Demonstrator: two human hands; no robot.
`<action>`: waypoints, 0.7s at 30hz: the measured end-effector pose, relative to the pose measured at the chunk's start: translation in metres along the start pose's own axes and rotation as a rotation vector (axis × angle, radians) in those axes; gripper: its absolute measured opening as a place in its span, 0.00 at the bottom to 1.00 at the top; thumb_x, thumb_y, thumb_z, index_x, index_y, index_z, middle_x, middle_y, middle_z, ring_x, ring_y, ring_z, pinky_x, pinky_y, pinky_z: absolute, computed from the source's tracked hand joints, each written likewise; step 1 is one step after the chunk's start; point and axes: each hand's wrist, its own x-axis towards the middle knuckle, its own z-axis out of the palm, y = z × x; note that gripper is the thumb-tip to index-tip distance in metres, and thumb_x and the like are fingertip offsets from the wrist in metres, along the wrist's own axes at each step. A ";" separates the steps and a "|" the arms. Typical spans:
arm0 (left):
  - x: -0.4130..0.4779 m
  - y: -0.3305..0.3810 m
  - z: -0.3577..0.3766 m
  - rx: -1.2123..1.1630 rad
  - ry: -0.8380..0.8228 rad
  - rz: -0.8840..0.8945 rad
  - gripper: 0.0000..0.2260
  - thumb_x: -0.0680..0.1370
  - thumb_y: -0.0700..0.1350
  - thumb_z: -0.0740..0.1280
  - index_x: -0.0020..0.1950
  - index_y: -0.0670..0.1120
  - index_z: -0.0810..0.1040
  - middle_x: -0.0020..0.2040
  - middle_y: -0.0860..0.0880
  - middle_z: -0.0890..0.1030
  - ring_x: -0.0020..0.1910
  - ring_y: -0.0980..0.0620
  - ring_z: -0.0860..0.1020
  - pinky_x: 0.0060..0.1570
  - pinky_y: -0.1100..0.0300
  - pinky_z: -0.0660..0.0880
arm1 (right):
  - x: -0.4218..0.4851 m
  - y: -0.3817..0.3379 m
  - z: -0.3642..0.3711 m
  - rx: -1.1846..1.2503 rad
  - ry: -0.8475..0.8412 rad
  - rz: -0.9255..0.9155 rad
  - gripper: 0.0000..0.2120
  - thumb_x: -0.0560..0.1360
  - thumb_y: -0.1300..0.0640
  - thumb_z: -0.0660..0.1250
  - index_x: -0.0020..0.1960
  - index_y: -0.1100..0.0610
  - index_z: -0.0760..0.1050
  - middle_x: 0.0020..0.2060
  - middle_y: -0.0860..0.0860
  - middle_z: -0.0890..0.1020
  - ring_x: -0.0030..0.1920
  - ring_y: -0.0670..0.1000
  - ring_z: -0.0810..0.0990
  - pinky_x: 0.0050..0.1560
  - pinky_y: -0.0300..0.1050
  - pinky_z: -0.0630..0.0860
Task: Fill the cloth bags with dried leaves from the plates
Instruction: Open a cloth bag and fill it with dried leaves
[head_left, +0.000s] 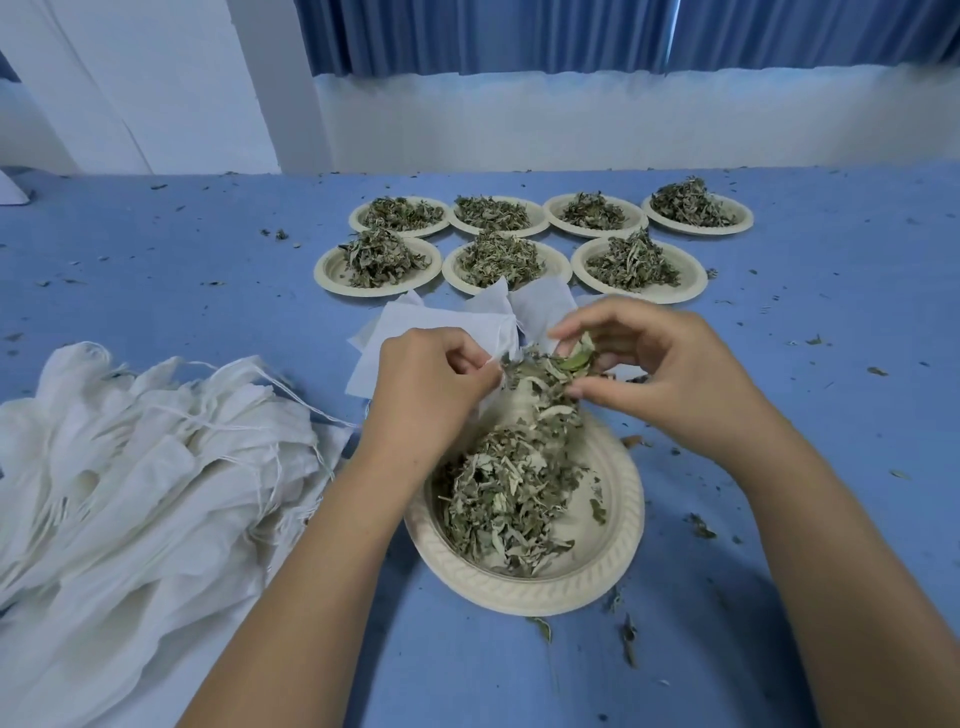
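Note:
A cream paper plate (613, 551) lies right in front of me with a heap of dried leaves (504, 499) on it. My left hand (431, 384) pinches the edge of a white cloth bag (493, 405) held over the plate's far rim; most of the bag is hidden behind my hand and the leaves. My right hand (660, 364) holds a bunch of leaves (566, 364) at the bag's mouth, fingers curled round them. Leaves trail from the bunch down to the plate.
Several more plates of leaves (498, 260) stand in two rows farther back on the blue cloth (831, 312). A pile of white cloth bags with strings (145, 467) lies at the left. Flat white bags (415, 322) lie behind my hands. Leaf crumbs are scattered about.

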 end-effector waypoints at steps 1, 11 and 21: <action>-0.001 0.001 0.000 0.002 -0.003 0.002 0.16 0.70 0.35 0.72 0.28 0.53 0.75 0.23 0.57 0.75 0.22 0.63 0.72 0.26 0.73 0.69 | 0.000 0.000 0.003 0.037 0.018 -0.031 0.18 0.69 0.68 0.74 0.53 0.49 0.78 0.44 0.43 0.82 0.49 0.46 0.81 0.50 0.38 0.76; -0.006 0.008 0.002 -0.002 -0.045 0.044 0.07 0.67 0.30 0.66 0.31 0.40 0.76 0.28 0.43 0.79 0.29 0.42 0.78 0.26 0.58 0.72 | 0.006 0.013 0.025 0.066 0.118 -0.103 0.12 0.71 0.68 0.69 0.48 0.53 0.77 0.47 0.49 0.82 0.49 0.51 0.81 0.52 0.41 0.76; -0.012 0.011 0.007 -0.104 0.049 0.052 0.15 0.70 0.34 0.69 0.29 0.49 0.71 0.23 0.53 0.75 0.24 0.52 0.74 0.32 0.63 0.72 | 0.004 0.020 0.028 -0.181 0.228 -0.089 0.11 0.72 0.64 0.68 0.47 0.48 0.77 0.39 0.60 0.81 0.36 0.61 0.78 0.38 0.60 0.76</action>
